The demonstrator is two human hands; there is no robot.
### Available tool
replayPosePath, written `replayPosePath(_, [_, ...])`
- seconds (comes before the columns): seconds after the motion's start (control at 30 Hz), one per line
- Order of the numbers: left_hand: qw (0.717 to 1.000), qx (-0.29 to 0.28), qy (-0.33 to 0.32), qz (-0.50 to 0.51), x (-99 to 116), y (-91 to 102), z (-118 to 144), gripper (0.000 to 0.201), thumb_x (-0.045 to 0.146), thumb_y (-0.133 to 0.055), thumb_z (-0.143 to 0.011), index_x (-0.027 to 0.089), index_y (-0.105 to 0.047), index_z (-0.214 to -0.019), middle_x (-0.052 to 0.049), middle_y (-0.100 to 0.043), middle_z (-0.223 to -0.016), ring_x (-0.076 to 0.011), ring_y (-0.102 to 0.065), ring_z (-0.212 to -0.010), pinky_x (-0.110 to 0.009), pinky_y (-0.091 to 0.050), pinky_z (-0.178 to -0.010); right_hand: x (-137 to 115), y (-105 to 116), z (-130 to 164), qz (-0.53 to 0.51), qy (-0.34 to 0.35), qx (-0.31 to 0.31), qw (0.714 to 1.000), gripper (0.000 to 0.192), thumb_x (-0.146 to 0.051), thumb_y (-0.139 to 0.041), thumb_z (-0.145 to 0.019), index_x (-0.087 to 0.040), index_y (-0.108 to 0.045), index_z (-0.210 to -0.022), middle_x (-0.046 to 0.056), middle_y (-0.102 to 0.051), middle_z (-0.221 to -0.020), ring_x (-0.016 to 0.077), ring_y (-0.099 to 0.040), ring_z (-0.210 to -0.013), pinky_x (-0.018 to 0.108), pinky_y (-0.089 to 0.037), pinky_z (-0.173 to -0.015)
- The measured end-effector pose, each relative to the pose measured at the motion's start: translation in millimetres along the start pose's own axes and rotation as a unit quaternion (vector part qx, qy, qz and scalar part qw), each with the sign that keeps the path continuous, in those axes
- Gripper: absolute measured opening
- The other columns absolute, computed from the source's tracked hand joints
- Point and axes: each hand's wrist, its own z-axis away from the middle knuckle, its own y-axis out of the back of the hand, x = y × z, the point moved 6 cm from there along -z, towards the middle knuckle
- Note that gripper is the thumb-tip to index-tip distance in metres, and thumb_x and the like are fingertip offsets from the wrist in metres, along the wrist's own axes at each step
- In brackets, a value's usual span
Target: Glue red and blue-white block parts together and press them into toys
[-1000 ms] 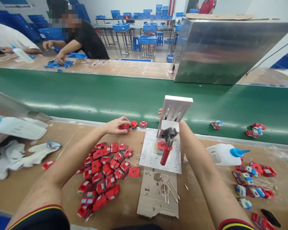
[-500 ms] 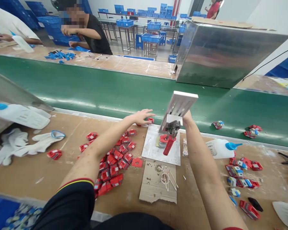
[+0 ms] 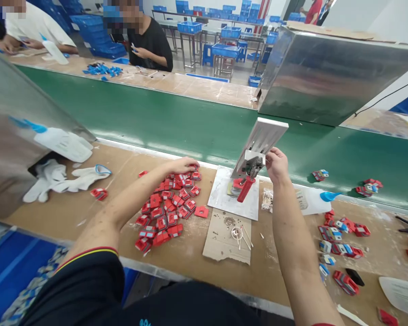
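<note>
My left hand (image 3: pixel 184 165) is at the far edge of a pile of red and grey plastic parts (image 3: pixel 170 204). Its fingers are bent down over a red plastic part (image 3: pixel 192 169), their tips partly hidden. On the right, my right hand (image 3: pixel 278 165) has its fingers closed at the edge of a metal clamp fixture (image 3: pixel 262 136), beside the upright plate. The fixture's red handle (image 3: pixel 246 189) points down toward me. Beneath it, a red part (image 3: pixel 237 183) sits on a white base plate (image 3: pixel 221 194).
Cardboard (image 3: pixel 211 246) holds cotton swabs and a small round dish (image 3: pixel 237 233). A white bottle (image 3: pixel 313 202) lies near my right forearm, by red, white and blue parts (image 3: pixel 342 248). Gloves (image 3: pixel 59 179) lie left. Beyond runs a green conveyor (image 3: pixel 156 108); co-workers sit across it.
My left hand has moved left from beside the base plate to the pile, its spread fingers now bent. My right hand, earlier mostly hidden behind the fixture, now shows at its edge. The view has shifted.
</note>
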Motion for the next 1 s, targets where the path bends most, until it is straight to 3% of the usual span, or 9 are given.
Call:
replayPosePath(0.1, [1.0, 0.006, -0.016, 0.005, 22, -11.4, 16, 0.042, 0.035, -0.047, -0.103, 0.016, -0.069, -0.133, -0.013, -0.072, -0.133, -0.0246, -0.066, -0.122, -0.034, -0.05, -0.109, -6, -1, 15, -0.004, 0.007, 0.009, 1.0, 0.022, -0.015, -0.072, -0.059, -0.022, -0.067, -0.079, -0.006, -0.07, -0.066, 0.0083, -0.063, -0.055, 0.016, -0.043, -0.046])
replayPosePath(0.33, [0.999, 0.011, -0.047, -0.006, 65, -34.8, 40, 0.038, 0.043, -0.066, -0.095, 0.018, -0.076, -0.121, -0.014, -0.073, -0.129, -0.0269, -0.068, -0.117, -0.035, -0.052, -0.103, -33, 8, 50, -0.009, 0.034, 0.031, 0.999, 0.019, -0.012, -0.068, -0.065, -0.021, -0.068, -0.081, -0.005, -0.071, -0.068, 0.0074, -0.062, -0.056, 0.015, -0.044, -0.046])
replayPosePath(0.43, [0.997, 0.063, -0.036, -0.018, 81, -35.4, 44, 0.035, 0.041, -0.065, -0.097, 0.018, -0.076, -0.121, -0.015, -0.073, -0.129, -0.0288, -0.068, -0.119, -0.041, -0.049, -0.108, -45, 11, 65, -0.008, 0.051, 0.044, 0.998, 0.018, -0.01, -0.066, -0.065, -0.02, -0.068, -0.079, -0.004, -0.07, -0.067, 0.0076, -0.061, -0.054, 0.015, -0.043, -0.046])
replayPosePath(0.53, [0.988, 0.152, 0.0, -0.031, 87, -18.1, 56, 0.032, 0.037, -0.057, -0.102, 0.018, -0.075, -0.12, -0.016, -0.068, -0.137, -0.0312, -0.062, -0.131, -0.049, -0.044, -0.118, -55, 12, 84, -0.005, 0.054, 0.058, 0.997, 0.018, -0.006, -0.064, -0.062, -0.019, -0.068, -0.074, -0.002, -0.069, -0.063, 0.0085, -0.059, -0.052, 0.018, -0.041, -0.046])
replayPosePath(0.67, [0.953, 0.29, 0.079, -0.03, 75, 14.3, 113, 0.043, 0.034, -0.037, -0.109, 0.014, -0.071, -0.124, -0.019, -0.067, -0.136, -0.0287, -0.063, -0.129, -0.048, -0.048, -0.116, -73, 19, 126, -0.005, 0.124, 0.067, 0.99, 0.015, -0.013, -0.068, -0.057, -0.021, -0.072, -0.068, -0.002, -0.069, -0.06, 0.0106, -0.058, -0.052, 0.022, -0.041, -0.047])
replayPosePath(0.73, [0.925, 0.36, 0.123, -0.014, 63, 23.8, 159, 0.039, 0.038, -0.043, -0.106, 0.017, -0.072, -0.122, -0.014, -0.071, -0.128, -0.0268, -0.067, -0.122, -0.045, -0.052, -0.113, -80, 28, 153, -0.01, 0.166, 0.074, 0.983, 0.013, -0.02, -0.072, -0.054, -0.023, -0.075, -0.067, -0.002, -0.069, -0.06, 0.0118, -0.058, -0.052, 0.024, -0.042, -0.048])
replayPosePath(0.83, [0.889, 0.404, 0.213, -0.034, 36, 25.8, 222, 0.033, 0.039, -0.057, -0.098, 0.018, -0.073, -0.118, -0.012, -0.072, -0.127, -0.0302, -0.066, -0.124, -0.048, -0.051, -0.115, -82, 43, 187, -0.022, 0.201, 0.092, 0.975, 0.013, -0.024, -0.075, -0.054, -0.024, -0.076, -0.066, -0.003, -0.068, -0.059, 0.0127, -0.059, -0.054, 0.025, -0.042, -0.051])
replayPosePath(0.9, [0.88, 0.386, 0.273, -0.037, 16, 23.7, 246, 0.037, 0.033, -0.059, -0.093, 0.016, -0.072, -0.123, -0.014, -0.069, -0.13, -0.0331, -0.065, -0.127, -0.051, -0.049, -0.117, -80, 50, 200, -0.021, 0.227, 0.099, 0.969, 0.011, -0.023, -0.075, -0.055, -0.024, -0.077, -0.067, -0.002, -0.068, -0.058, 0.0137, -0.059, -0.055, 0.026, -0.042, -0.052])
replayPosePath(1.0, [0.905, 0.3, 0.302, -0.018, -5, 21.1, 245, 0.043, 0.03, -0.065, -0.092, 0.012, -0.068, -0.13, -0.017, -0.064, -0.137, -0.0353, -0.062, -0.131, -0.056, -0.047, -0.12, -68, 56, 204, 0.002, 0.241, 0.095, 0.966, 0.01, -0.025, -0.075, -0.059, -0.025, -0.077, -0.069, -0.001, -0.067, -0.06, 0.0156, -0.059, -0.056, 0.029, -0.043, -0.054])
